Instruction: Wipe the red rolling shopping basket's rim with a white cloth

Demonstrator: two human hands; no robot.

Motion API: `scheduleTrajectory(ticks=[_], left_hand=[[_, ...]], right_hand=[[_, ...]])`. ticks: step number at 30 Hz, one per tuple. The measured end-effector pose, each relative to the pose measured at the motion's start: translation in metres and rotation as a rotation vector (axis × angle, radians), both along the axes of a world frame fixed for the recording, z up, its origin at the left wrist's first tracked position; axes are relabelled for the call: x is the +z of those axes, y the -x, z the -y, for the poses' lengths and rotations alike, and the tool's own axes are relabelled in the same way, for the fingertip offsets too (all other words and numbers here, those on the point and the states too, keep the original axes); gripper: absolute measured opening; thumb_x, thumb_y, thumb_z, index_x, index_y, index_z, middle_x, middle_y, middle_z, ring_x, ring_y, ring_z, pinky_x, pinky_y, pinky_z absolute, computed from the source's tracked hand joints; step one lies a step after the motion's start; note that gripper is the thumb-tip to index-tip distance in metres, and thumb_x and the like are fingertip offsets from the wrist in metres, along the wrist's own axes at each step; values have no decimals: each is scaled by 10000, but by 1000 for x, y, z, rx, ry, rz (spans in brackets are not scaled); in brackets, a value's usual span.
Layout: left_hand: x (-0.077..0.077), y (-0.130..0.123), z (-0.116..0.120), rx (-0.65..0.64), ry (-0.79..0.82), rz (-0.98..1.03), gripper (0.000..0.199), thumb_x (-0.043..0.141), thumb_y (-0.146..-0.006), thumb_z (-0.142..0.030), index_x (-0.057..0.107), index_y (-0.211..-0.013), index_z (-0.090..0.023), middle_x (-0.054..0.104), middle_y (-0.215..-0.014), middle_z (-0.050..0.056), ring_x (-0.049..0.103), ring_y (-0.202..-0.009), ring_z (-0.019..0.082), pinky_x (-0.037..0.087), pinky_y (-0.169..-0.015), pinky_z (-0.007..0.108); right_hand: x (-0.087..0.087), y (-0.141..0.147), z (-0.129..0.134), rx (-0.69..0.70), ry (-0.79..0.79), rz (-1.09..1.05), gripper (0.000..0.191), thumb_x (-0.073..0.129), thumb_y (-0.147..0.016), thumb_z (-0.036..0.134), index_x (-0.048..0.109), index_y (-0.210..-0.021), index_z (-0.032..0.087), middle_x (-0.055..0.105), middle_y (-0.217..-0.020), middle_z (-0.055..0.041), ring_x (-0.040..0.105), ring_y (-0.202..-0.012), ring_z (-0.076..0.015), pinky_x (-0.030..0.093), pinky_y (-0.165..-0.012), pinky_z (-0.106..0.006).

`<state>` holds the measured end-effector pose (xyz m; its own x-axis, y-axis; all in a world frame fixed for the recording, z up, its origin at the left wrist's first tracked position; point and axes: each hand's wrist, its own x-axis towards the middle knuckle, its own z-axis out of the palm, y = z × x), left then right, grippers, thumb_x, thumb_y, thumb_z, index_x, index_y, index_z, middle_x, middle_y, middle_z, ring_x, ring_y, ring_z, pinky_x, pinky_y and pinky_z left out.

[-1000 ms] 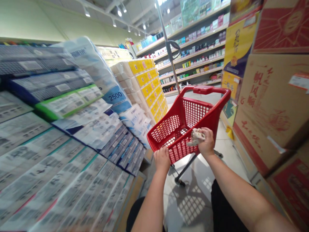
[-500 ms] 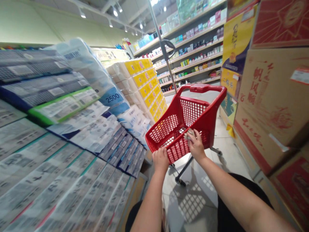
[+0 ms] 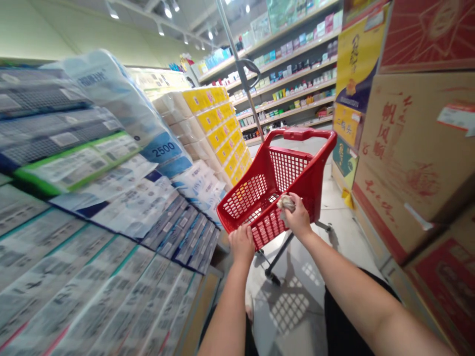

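Observation:
A red plastic shopping cart (image 3: 267, 217) with perforated basket walls stands in the aisle in front of me, its handle at the far end. My left hand (image 3: 242, 242) is closed over the near rim of the basket, fingers hooked over the edge. In my right hand (image 3: 298, 217) is a crumpled greyish-beige cloth (image 3: 286, 203), bunched between fingers and thumb at the rim of the basket's right side. The part of the basket behind that hand is hidden. The basket floor shows only in part, through the gap between the walls.
Packs of paper tissue (image 3: 111, 163) are stacked high close on my left, with yellow-ended packs (image 3: 218, 128) beyond. Cardboard boxes (image 3: 411, 158) line the right side. A metal pole (image 3: 243, 74) rises beside the cart. Stocked shelves (image 3: 293, 74) fill the back.
My right hand has gone from spread fingers on the cloth at the rim to a tighter grip, with the cloth bunched up. The view has shifted slightly; my left hand stays on the rim.

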<state>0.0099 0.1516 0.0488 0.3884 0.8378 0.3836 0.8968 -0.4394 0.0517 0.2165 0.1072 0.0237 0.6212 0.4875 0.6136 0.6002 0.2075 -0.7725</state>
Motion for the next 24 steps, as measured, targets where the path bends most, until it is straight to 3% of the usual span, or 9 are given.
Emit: scheduleTrajectory(ticks=[2,6,10,15,19,24], left_hand=[[0,-3,2,-1,0,3,322,287,-973,-303,589,-1043,-212,660,-993,48,572,-930,192,332,-886,337],[1,-6,7,-13,16,7,330,273,-977,-303,585,-1043,-220,655,-999,49,570,-939,192,325,-896,342],[2,-6,10,-24,20,2,330,269,-979,-302,575,-1072,-220,650,-1004,52,566,-935,194,325,-899,343],[1,-4,10,-32,-1,-16,328,277,-979,-302,563,-1110,-209,650,-1012,55,566,-933,203,331,-893,349],[0,-4,10,-45,1,-16,318,287,-979,-295,561,-1117,-211,648,-1028,53,566,-952,197,333,-896,346],[-1,-4,11,-59,7,5,316,291,-980,-296,552,-1131,-199,647,-1027,54,561,-958,196,335,-892,343]], right_hand=[[1,-2,1,1,-11,38,408,505,-767,128,528,-1167,206,608,-1125,-97,572,-1061,-232,469,-955,-437],[6,6,2,195,-51,251,371,485,-795,93,571,-1127,233,563,-1212,-80,519,-1159,-220,421,-1026,-433],[2,22,3,104,-27,175,366,499,-784,91,580,-1116,222,527,-1182,-99,526,-1115,-229,455,-989,-420],[-13,43,4,323,42,294,347,500,-759,60,601,-1042,233,553,-1077,-69,541,-1067,-218,486,-948,-395],[-18,53,5,230,26,256,364,506,-762,60,595,-1068,234,536,-1107,-78,531,-1079,-225,472,-969,-411],[-19,60,8,404,45,391,365,483,-768,26,606,-1050,223,569,-1043,-67,551,-1027,-205,498,-909,-364]])
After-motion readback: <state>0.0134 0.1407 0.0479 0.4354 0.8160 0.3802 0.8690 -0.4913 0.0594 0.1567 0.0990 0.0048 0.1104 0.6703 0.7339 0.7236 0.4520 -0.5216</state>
